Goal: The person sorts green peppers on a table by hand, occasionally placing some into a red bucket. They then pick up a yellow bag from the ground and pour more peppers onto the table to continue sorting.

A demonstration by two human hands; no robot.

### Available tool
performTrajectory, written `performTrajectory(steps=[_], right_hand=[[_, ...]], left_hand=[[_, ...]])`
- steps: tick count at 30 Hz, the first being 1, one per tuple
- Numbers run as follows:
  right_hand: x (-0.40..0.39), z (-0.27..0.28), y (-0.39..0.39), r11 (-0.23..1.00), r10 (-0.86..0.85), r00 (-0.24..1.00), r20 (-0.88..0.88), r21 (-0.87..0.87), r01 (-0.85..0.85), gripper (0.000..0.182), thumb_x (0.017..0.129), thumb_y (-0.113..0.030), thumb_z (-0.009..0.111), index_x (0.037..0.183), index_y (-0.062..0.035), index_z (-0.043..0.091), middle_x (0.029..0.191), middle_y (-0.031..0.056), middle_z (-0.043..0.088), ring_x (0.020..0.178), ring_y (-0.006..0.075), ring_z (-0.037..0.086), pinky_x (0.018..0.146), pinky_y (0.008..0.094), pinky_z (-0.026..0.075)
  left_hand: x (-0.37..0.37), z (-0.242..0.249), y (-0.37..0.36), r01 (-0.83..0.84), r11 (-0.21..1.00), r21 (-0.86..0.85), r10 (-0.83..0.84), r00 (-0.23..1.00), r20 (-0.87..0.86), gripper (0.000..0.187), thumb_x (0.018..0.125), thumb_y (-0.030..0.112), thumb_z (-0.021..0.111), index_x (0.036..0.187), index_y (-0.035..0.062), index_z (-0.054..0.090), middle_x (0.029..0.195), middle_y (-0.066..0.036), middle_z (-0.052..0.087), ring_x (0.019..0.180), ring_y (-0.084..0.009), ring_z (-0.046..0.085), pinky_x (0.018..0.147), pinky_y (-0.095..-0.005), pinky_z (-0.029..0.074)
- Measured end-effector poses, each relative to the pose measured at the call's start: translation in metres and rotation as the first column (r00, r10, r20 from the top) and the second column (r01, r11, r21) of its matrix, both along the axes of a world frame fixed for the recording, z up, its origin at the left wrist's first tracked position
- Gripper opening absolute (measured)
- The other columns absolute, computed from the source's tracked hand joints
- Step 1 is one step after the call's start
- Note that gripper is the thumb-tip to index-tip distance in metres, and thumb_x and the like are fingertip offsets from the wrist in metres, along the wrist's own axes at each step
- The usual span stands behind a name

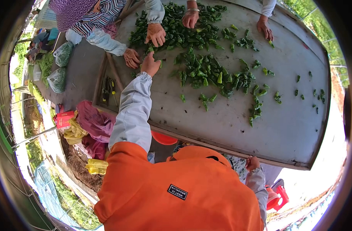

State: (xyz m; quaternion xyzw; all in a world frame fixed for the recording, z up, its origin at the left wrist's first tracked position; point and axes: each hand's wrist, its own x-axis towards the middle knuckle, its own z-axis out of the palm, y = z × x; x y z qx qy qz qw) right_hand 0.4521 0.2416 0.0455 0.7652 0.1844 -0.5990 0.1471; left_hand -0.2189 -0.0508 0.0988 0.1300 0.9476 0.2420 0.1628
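My left hand point(150, 64) reaches across the grey table point(206, 127) at the near side of a heap of small, wrinkled green peppers point(201, 63). Its fingers are closed, with a bit of green pepper point(160, 64) showing at them. Close by are a co-worker's two hands, one point(156, 34) just beyond mine and the other point(131, 58) to its left. My right hand point(252, 163) is curled closed at the table's near wooden edge. What it holds, if anything, is hidden.
Two more hands, one with a bracelet point(190, 17) and one point(264, 27) at a pepper, work along the far side. Small peppers lie scattered to the right. A yellow-handled screwdriver point(112, 87), plastic bags point(95, 121) and a red basin point(163, 138) are left and below.
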Motion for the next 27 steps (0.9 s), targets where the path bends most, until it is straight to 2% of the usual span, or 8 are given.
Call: performTrajectory(steps=[3, 5, 8, 9, 17, 23, 26, 27], right_hand=[[0.002, -0.005, -0.001, 0.999, -0.048, 0.998, 0.030, -0.012, 0.048, 0.023, 0.094, -0.023, 0.035, 0.074, -0.0142, 0.040, 0.052, -0.0011, 0.036, 0.041, 0.0144, 0.032, 0.039, 0.0310, 0.026], [-0.011, 0.007, -0.002, 1.000, 0.000, 0.998, 0.062, 0.006, -0.001, 0.023, 0.094, -0.021, 0.036, 0.073, -0.0136, 0.040, 0.052, -0.0007, 0.036, 0.039, 0.0145, 0.030, 0.039, 0.0314, 0.027], [-0.001, -0.002, 0.000, 1.000, -0.023, 0.999, 0.043, 0.015, 0.022, 0.023, 0.094, -0.020, 0.036, 0.072, -0.0136, 0.040, 0.052, -0.0008, 0.036, 0.040, 0.0139, 0.030, 0.039, 0.0306, 0.027], [0.000, -0.001, 0.000, 1.000, -0.026, 0.999, 0.044, 0.008, 0.026, 0.023, 0.094, -0.020, 0.035, 0.072, -0.0153, 0.041, 0.055, -0.0028, 0.040, 0.043, 0.0099, 0.034, 0.040, 0.0275, 0.028], [0.010, -0.007, 0.001, 1.000, 0.011, 1.000, 0.010, 0.001, -0.011, 0.025, 0.094, -0.020, 0.034, 0.070, -0.0163, 0.041, 0.054, -0.0036, 0.039, 0.043, 0.0101, 0.033, 0.041, 0.0266, 0.027], [-0.008, 0.005, -0.001, 1.000, -0.011, 0.996, 0.091, -0.015, 0.013, 0.026, 0.093, -0.018, 0.034, 0.068, -0.0161, 0.040, 0.052, -0.0042, 0.038, 0.042, 0.0095, 0.033, 0.039, 0.0258, 0.026], [-0.008, 0.005, 0.001, 1.000, -0.015, 0.997, 0.078, -0.015, 0.016, 0.026, 0.092, -0.018, 0.034, 0.068, -0.0157, 0.040, 0.052, -0.0042, 0.038, 0.042, 0.0095, 0.034, 0.039, 0.0259, 0.027], [-0.007, 0.005, 0.001, 1.000, -0.019, 0.998, 0.068, -0.015, 0.020, 0.026, 0.092, -0.018, 0.034, 0.067, -0.0156, 0.040, 0.052, -0.0041, 0.038, 0.042, 0.0095, 0.034, 0.039, 0.0259, 0.027]], left_hand=[[0.052, -0.027, 0.040, 0.155, 0.988, 0.002, -0.155, 0.988, -0.005, 0.055, 0.077, 0.021, 0.062, 0.127, 0.0068, 0.045, 0.115, -0.018, 0.054, 0.106, -0.0328, 0.053, 0.089, -0.0419, 0.044], [0.089, -0.035, 0.069, 0.370, 0.927, -0.064, -0.375, 0.919, -0.120, 0.054, 0.076, 0.021, 0.064, 0.125, 0.0097, 0.047, 0.114, -0.015, 0.054, 0.109, -0.0317, 0.049, 0.092, -0.0399, 0.042], [0.132, -0.041, 0.094, 0.497, 0.866, -0.048, -0.494, 0.838, -0.234, 0.053, 0.074, 0.020, 0.066, 0.123, 0.0134, 0.049, 0.121, -0.013, 0.049, 0.114, -0.0309, 0.044, 0.093, -0.0418, 0.040], [0.138, -0.039, 0.096, 0.493, 0.868, -0.060, -0.493, 0.841, -0.221, 0.052, 0.074, 0.018, 0.066, 0.123, 0.0137, 0.049, 0.122, -0.013, 0.048, 0.115, -0.0312, 0.043, 0.093, -0.0419, 0.040], [0.151, -0.049, 0.084, 0.464, 0.885, -0.037, -0.454, 0.842, -0.291, 0.048, 0.073, 0.008, 0.063, 0.119, 0.0139, 0.051, 0.122, -0.014, 0.048, 0.112, -0.0321, 0.045, 0.092, -0.0411, 0.041], [0.161, -0.038, 0.079, 0.410, 0.912, -0.024, -0.410, 0.905, -0.111, 0.042, 0.073, 0.006, 0.063, 0.114, 0.0120, 0.053, 0.112, -0.011, 0.051, 0.104, -0.0303, 0.048, 0.088, -0.0383, 0.043], [0.165, -0.041, 0.074, 0.349, 0.933, 0.090, -0.345, 0.937, -0.058, 0.041, 0.073, 0.007, 0.065, 0.112, 0.0090, 0.054, 0.108, -0.013, 0.054, 0.101, -0.0309, 0.050, 0.087, -0.0393, 0.043], [0.165, -0.053, 0.071, 0.332, 0.930, 0.155, -0.312, 0.940, -0.140, 0.040, 0.074, 0.008, 0.066, 0.112, 0.0078, 0.054, 0.106, -0.012, 0.056, 0.096, -0.0290, 0.053, 0.081, -0.0384, 0.045]])
